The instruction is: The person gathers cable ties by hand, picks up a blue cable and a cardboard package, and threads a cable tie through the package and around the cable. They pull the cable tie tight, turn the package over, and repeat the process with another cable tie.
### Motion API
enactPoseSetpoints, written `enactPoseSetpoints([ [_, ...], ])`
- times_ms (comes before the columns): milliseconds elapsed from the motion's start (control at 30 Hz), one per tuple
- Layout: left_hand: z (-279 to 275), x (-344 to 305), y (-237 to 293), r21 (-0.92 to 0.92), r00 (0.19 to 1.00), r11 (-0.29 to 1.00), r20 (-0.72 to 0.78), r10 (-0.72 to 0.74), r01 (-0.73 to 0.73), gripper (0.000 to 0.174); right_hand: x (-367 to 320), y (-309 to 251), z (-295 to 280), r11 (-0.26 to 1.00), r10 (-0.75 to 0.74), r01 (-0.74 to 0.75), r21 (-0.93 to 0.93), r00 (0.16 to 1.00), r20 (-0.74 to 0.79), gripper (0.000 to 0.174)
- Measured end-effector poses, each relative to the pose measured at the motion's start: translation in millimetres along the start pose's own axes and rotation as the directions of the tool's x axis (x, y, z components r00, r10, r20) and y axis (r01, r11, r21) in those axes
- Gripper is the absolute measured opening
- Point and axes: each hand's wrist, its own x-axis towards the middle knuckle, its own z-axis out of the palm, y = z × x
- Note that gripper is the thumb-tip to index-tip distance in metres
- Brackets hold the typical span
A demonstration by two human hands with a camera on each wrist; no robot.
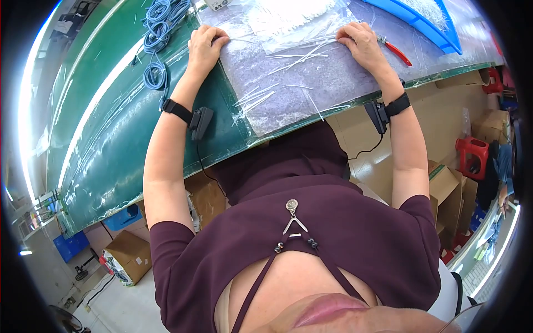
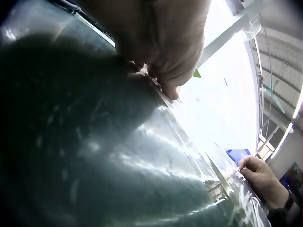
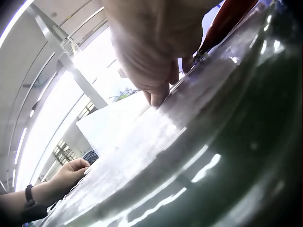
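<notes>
My left hand point(image 1: 205, 49) is at the left edge of the grey mat, thumb and fingers together, pinching a thin white strip whose length runs toward the bag. A pale bit shows at its fingertips in the left wrist view. My right hand point(image 1: 361, 45) bends its fingers down at the right edge of a clear plastic bag point(image 1: 277, 45); whether it holds anything I cannot tell. Between the hands, a heap of thin white strips point(image 1: 291, 16) lies over the bag. Beside the right hand lie red-handled pliers point(image 1: 397, 53). Loose white strips point(image 1: 256, 99) are scattered nearer the body.
Coiled blue-grey cables point(image 1: 157, 44) lie on the green tabletop point(image 1: 111, 127) to the left. A blue tray point(image 1: 425, 25) with white strips stands at the back right. The grey mat point(image 1: 272, 119) reaches the table's front edge. On the floor are cardboard boxes point(image 1: 130, 255) and a red stool point(image 1: 472, 157).
</notes>
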Motion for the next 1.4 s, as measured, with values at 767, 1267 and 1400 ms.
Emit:
enactPoseSetpoints([
  [767, 5, -20, 113, 0.098, 0.920, 0.925, 0.181, 0.346, -0.367, 0.034, -5, -23, -11, 0.977, -0.208, 0.204, 0.058, 0.976, 0.069, 0.015],
  [1267, 22, -8, 121, 0.184, 0.900, 0.898, 0.268, 0.345, -0.399, 0.047, -13, -25, -14, 0.942, -0.209, 0.162, 0.293, 0.969, 0.136, 0.008],
  [1400, 12, -15, 117, 0.165, 0.875, 0.881, 0.291, 0.386, -0.443, 0.051, -16, -21, -29, 0.938, -0.176, 0.150, 0.311, 0.983, 0.059, 0.007],
])
